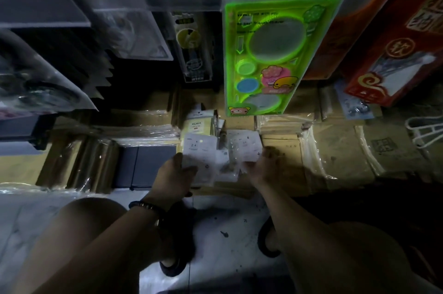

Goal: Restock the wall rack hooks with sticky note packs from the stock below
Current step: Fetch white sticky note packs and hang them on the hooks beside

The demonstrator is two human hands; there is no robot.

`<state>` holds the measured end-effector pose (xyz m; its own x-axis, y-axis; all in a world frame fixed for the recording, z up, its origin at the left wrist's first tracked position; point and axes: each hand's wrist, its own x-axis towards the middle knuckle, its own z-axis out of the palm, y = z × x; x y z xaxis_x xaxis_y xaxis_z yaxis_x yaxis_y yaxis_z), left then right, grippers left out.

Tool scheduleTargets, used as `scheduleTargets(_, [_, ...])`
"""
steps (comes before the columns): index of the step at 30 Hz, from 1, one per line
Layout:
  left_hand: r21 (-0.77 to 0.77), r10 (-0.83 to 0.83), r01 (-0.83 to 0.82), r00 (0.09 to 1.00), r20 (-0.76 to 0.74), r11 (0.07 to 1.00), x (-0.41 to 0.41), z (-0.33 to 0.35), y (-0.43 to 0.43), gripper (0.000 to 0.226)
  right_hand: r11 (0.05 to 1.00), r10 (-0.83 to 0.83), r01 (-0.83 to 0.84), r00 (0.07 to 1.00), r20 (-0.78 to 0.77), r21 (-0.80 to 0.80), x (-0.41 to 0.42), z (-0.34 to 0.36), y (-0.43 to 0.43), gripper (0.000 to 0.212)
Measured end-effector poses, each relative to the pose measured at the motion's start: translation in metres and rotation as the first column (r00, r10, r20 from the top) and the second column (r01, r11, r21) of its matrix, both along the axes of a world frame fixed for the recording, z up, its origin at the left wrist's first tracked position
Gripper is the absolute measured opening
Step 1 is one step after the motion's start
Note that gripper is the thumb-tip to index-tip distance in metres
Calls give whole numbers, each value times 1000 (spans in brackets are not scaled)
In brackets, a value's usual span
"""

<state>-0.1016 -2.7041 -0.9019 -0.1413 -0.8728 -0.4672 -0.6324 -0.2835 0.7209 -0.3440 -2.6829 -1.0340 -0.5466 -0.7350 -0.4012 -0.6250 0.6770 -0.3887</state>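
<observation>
We see the sticky note packs as white cards with small dark print under clear, glossy film. The upright pack behind them shows pale yellow. The stencil set glows neon green, with a blue disc, a pink-and-yellow cartoon sticker and pink lettering on its header. We also see a red box with a gold swirl and white panels, brown cardboard boxes, a dark beaded bracelet, and a white floor flecked with dark specks.

Both bare forearms stretched forward and down, left grip and right grip side by side, fingers curled on packs
</observation>
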Motion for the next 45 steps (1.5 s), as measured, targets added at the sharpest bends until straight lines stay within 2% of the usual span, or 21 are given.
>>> scheduleTargets(4, [23, 23, -24, 999, 28, 999, 6, -7, -4, 30, 997, -80, 81, 997, -22, 19, 11, 3, -17, 110])
scheduleTargets(6, [40, 43, -43, 999, -18, 998, 10, -9, -6, 34, 989, -137, 138, 990, -27, 51, 7, 9, -22, 107])
scheduleTargets(8, [48, 47, -43, 996, -70, 998, 13, -5, -7, 36, 987, -149, 149, 989, -10, 56, 2, 12, -18, 92])
scheduleTargets(10, [64, 76, -68, 989, -128, 996, 15, 3, -7, 30, 978, -198, 207, 966, 164, -39, -1, 14, -11, 64])
scheduleTargets(13, [69, 128, -117, 974, -188, 991, 16, 9, -7, 27, 922, -289, 367, 865, 411, -123, -6, 24, -1, 20])
scheduleTargets(16, [79, 128, -110, 951, -282, 991, 16, 12, -4, 60, 843, -326, 518, 707, 628, -145, -7, 50, 8, 19])
scheduleTargets(18, [147, 160, -114, 918, -362, 983, 9, 23, 1, 68, 816, -252, 528, 689, 679, -234, -5, 80, 16, 16])
scheduleTargets(21, [226, 214, -128, 884, -415, 966, -7, 40, 10, 41, 783, -104, 473, 740, 665, -404, 15, 142, 35, 15])
scheduleTargets(23, [224, 216, -125, 867, -449, 967, -18, 50, 20, 40, 752, -20, 440, 760, 649, -491, 34, 174, 52, 15])
scheduleTargets(24, [220, 224, -133, 855, -467, 966, -24, 57, 26, 46, 741, 12, 426, 764, 645, -519, 44, 189, 61, 13])
scheduleTargets(26, [204, 206, -119, 846, -492, 972, -34, 70, 39, 74, 725, 89, 383, 772, 629, -572, 62, 212, 76, 8])
scheduleTargets(28, [192, 123, -14, 813, -569, 981, -39, 79, 52, 90, 724, 155, 325, 783, 602, -609, 75, 229, 87, 8])
scheduleTargets(31, [284, 156, 80, 679, -717, 956, -38, 104, 68, 78, 734, 252, 230, 782, 570, -639, 86, 244, 100, 22])
scheduleTargets(34, [319, 207, 93, 587, -783, 943, -32, 128, 77, 59, 688, 339, 89, 838, 427, -721, 86, 252, 112, 25])
scheduleTargets(36, [325, 240, 64, 545, -804, 943, -26, 147, 84, 49, 653, 312, 23, 903, 297, -757, 79, 257, 119, 28])
scheduleTargets(38, [286, 208, 64, 539, -816, 956, -24, 163, 93, 41, 641, 245, 15, 943, 223, -768, 72, 270, 126, 36])
scheduleTargets(40, [227, 167, 37, 560, -811, 973, -24, 178, 102, 37, 619, 235, 71, 934, 270, -782, 66, 288, 132, 45])
scheduleTargets(43, [106, 65, 35, 590, -805, 994, -17, 204, 108, 38, 613, 324, 140, 853, 409, -778, 63, 324, 141, 51])
scheduleTargets(45, [35, 4, 42, 590, -807, 999, -10, 223, 108, 37, 597, 334, 163, 839, 428, -786, 61, 350, 146, 52])
